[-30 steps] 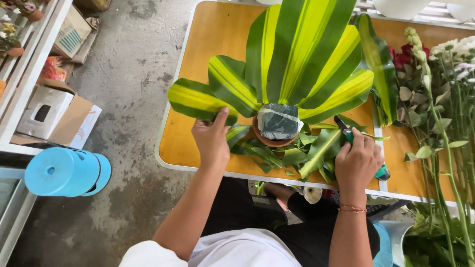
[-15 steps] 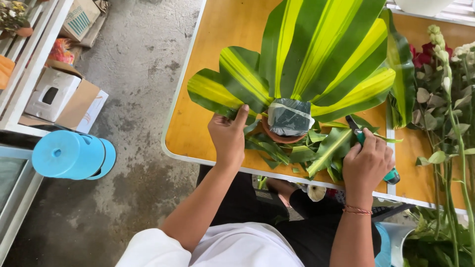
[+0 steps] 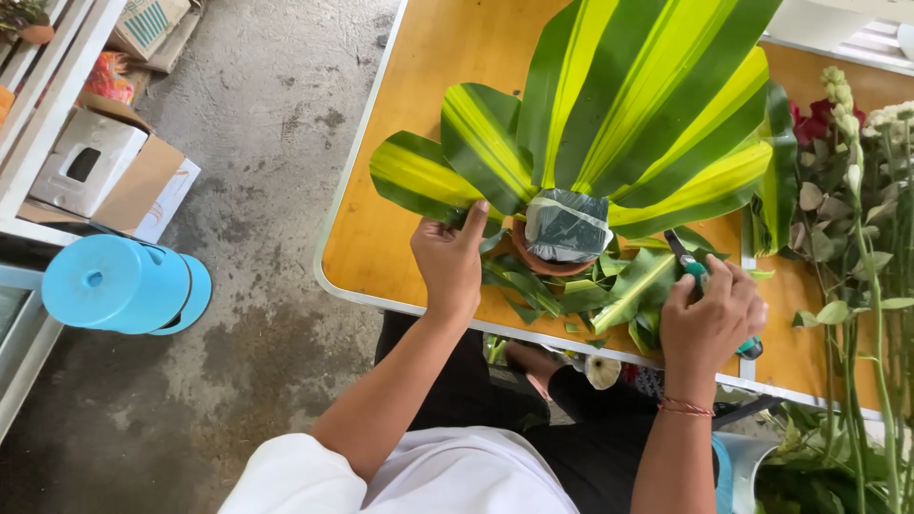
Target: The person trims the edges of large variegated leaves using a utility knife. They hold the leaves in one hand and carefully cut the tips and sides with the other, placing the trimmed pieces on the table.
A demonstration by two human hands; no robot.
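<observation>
The left hand (image 3: 449, 262), having slid outward, now pinches the outermost striped leaf (image 3: 419, 181) between its fingers (foam block (image 3: 566, 224) alongside), while the right hand (image 3: 709, 309) stays wrapped around green-handled scissors (image 3: 690, 266).

White cardboard box (image 3: 90, 164) with oval dark cut-out on top, sits on floor at left, just beside white shelf frame (image 3: 57, 95). Brown open carton (image 3: 157, 186) under and behind it, flap spread, white panel on outer side. Near top edge, another cardboard box (image 3: 148, 24), white face with teal striped print, brown flaps. Between them, crumpled red-orange printed packet (image 3: 109, 78). On table (image 3: 419, 57), grey-green block wrapped in clear film with pale tape band (image 3: 567, 225), among striped leaves. No signs or screens visible.
</observation>
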